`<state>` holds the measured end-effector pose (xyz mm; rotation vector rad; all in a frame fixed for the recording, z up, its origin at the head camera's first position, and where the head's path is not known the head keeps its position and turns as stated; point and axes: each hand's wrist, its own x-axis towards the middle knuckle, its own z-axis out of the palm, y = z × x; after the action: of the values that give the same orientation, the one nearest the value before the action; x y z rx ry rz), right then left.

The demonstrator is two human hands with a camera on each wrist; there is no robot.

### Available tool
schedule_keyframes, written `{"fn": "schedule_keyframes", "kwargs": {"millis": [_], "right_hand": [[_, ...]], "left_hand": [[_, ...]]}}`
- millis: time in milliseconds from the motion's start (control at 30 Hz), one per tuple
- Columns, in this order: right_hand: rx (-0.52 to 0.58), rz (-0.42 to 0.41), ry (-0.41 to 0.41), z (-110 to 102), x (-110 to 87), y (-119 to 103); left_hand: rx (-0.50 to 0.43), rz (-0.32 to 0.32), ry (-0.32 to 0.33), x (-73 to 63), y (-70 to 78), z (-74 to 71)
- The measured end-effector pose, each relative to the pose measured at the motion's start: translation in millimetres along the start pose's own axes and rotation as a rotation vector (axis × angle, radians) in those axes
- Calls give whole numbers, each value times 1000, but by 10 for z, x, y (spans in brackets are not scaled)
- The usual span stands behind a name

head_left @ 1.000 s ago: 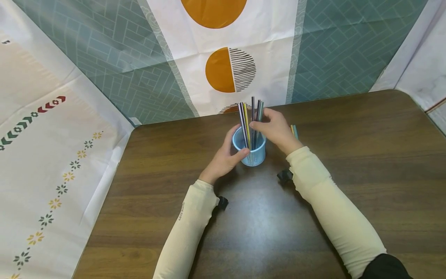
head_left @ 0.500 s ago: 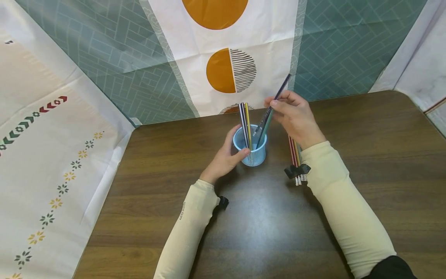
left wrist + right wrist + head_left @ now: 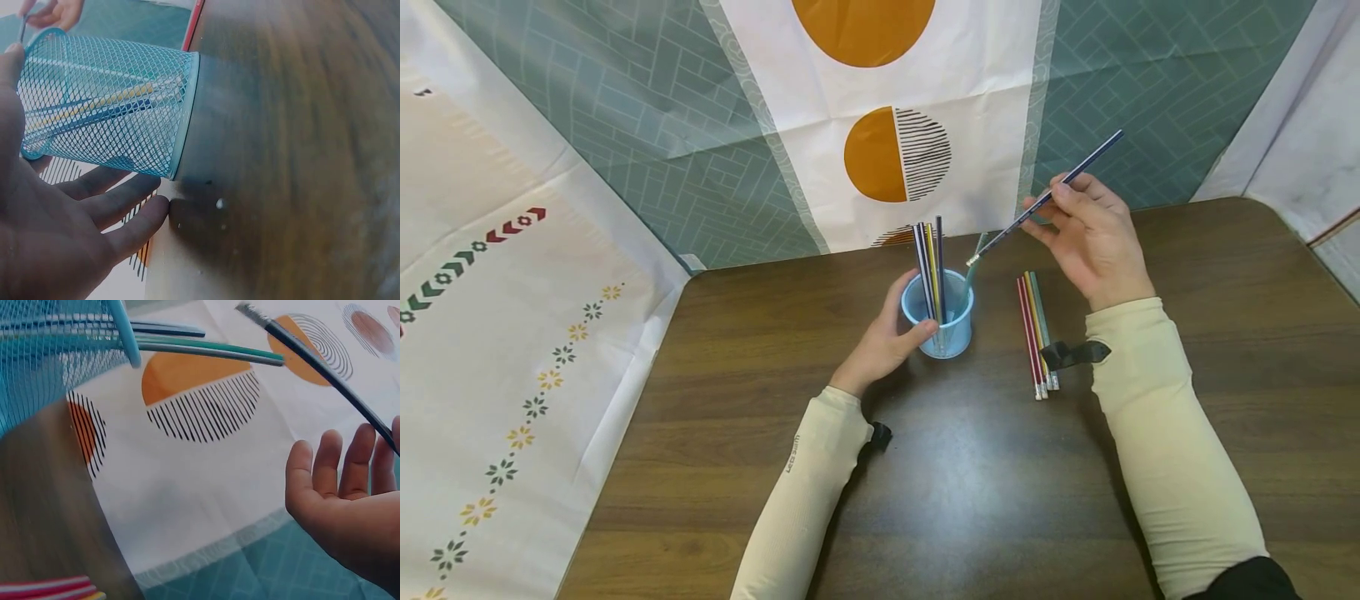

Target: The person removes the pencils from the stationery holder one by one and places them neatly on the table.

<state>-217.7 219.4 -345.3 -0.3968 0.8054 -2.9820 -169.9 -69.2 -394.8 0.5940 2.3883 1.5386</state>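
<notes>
A light blue mesh pencil cup stands upright near the back of the table. My left hand holds it round its left side, thumb at the front rim; in the left wrist view the hand's fingers curve along the mesh. Several pencils stand in the cup, white-striped, yellow and dark ones, and a green pencil leans right. My right hand pinches a dark blue pencil between thumb and fingers, up and right of the cup, eraser end down towards the rim.
Several pencils, red, yellow and green, lie side by side on the brown wooden table, right of the cup, below the right hand. A patterned cloth hangs behind the table's back edge.
My right hand has drawn the dark blue pencil up out of the cup and moved right with it. The pencils lying on the table now show more. My left hand stays on the cup.
</notes>
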Motion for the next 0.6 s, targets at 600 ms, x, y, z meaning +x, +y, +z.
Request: {"fn": "schedule_keyframes", "kwargs": {"millis": [600], "right_hand": [[-682, 28, 94, -16, -50, -37]], "left_hand": [[-9, 46, -7, 39, -64, 0]]}}
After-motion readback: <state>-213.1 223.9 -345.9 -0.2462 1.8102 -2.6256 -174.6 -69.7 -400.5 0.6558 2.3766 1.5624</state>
